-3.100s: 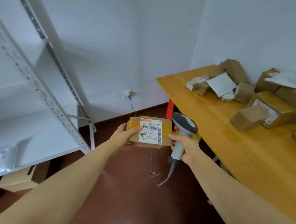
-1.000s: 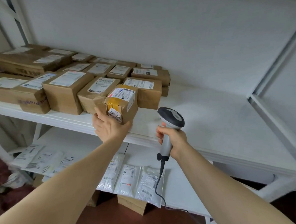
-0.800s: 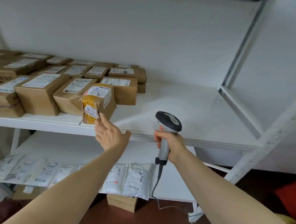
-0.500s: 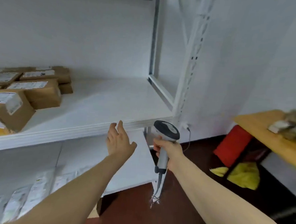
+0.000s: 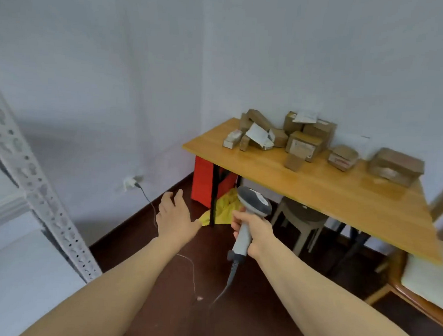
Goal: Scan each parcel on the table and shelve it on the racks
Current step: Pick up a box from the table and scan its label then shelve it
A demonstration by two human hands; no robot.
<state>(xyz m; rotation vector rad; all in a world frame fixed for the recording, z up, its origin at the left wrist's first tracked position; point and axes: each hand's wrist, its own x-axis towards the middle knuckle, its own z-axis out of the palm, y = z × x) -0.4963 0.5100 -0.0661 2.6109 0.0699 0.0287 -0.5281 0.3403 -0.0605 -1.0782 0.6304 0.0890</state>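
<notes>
- Has parted with the yellow-taped parcel: set on the rack among the other boxes a second ago, now out of view.
- Has turned away from the racks and faces the tabletop [image 5: 329, 191] again, with only a rack upright [image 5: 34, 191] and a strip of white shelf [image 5: 17, 272] left at the near left edge.
- Carries nothing in the left hand [image 5: 176, 217]: back of the hand up, fingers loosely spread and stretched forward over the dark floor, well short of the tabletop.
- Grips the scanner [image 5: 254, 201] by its handle in the right hand [image 5: 253, 228], fingers wrapped round it, head up, cable [image 5: 225, 286] hanging toward the floor.
- Leaves a heap of brown parcels [image 5: 303, 144] waiting at the back of the tabletop against the wall, some showing white labels, a few leaning on one another.
- Means, most likely, one scan-and-shelve round closed and the next about to start, with plenty of the job left, judging by the heap.
- Calls next for a step closer and a reach with the free hand, label turned toward the scanner; likeliest easy pick the small box [image 5: 294, 161] standing at the front of the heap.
- Worth watching: trailing cable near the feet, and the stool [image 5: 300, 218] under the tabletop.
</notes>
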